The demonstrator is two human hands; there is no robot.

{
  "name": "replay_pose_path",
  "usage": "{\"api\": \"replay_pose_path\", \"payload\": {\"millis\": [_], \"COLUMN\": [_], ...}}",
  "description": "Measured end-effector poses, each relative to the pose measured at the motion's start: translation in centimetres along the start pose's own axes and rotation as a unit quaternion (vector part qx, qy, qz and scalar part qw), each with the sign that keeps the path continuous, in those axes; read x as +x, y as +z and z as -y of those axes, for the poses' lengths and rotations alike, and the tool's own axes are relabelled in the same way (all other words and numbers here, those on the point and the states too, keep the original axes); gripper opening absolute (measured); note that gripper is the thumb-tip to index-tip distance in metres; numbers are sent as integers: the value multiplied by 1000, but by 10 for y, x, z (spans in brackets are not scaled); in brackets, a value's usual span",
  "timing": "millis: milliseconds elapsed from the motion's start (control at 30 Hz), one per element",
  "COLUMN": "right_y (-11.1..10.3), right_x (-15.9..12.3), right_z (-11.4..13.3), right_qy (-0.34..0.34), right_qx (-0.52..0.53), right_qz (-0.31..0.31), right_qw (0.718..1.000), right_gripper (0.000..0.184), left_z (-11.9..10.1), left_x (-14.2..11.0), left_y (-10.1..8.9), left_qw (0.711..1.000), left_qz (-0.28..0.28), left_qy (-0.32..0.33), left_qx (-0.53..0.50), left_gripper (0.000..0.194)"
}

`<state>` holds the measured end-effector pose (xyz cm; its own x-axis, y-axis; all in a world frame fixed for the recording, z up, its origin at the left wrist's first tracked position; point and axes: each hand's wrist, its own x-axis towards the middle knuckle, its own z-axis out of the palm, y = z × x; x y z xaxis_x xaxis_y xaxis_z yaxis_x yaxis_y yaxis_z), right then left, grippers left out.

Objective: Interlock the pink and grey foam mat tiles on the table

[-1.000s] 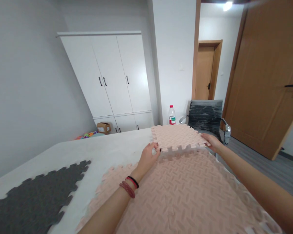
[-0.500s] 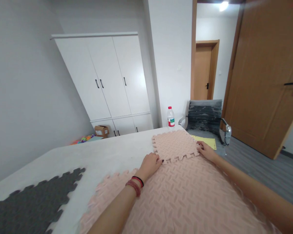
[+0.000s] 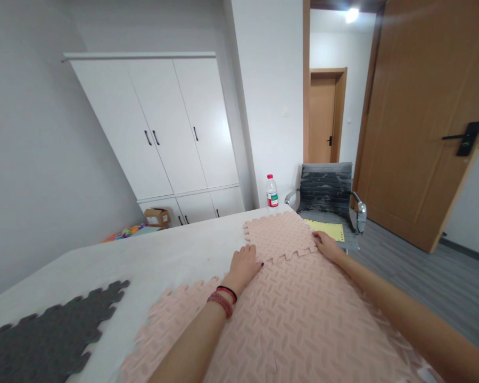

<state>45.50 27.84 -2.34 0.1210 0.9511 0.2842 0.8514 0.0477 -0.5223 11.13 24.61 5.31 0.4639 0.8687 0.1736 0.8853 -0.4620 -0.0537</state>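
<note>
Here, hands [image 3: 243, 265] [image 3: 328, 248] on ridged pink foam [image 3: 281, 234]

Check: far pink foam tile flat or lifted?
Flat. The far pink foam tile lies on the white table, no edge visibly raised, left hand and right hand at near corners.

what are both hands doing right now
Left hand: open, resting at the left corner of the small pink foam mat.
Right hand: at that mat's right edge; grip cannot be told.

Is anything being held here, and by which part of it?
The left hand and right hand rest at the near corners of the small pink foam tile; whether either grips cannot be told.
</note>
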Motion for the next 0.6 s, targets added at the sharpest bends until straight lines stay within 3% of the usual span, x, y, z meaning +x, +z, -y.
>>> {"api": "replay_pose_path", "payload": {"millis": [100, 233, 333, 600], "right_y": [-3, -11, -19, -18], "right_x": [-3, -8, -8, 0], "right_z": [5, 14, 27, 67], "right_qy": [-8, -10, -7, 32], "right_qx": [-39, -98, -145, -239], "right_qz": [18, 45, 80, 158], "right_qw": [999, 994, 986, 958], "right_gripper": [40, 40, 38, 85], "left_z": [-3, -3, -7, -39], "left_x": [1, 8, 16, 32], "left_y": [-1, -2, -3, -1], "left_qw": [1000, 996, 995, 998], "left_qz": [11, 60, 86, 62], "left_qy": [17, 58, 50, -23], "left_qx": [1, -8, -6, 9], "left_gripper": [45, 29, 26, 50]}}
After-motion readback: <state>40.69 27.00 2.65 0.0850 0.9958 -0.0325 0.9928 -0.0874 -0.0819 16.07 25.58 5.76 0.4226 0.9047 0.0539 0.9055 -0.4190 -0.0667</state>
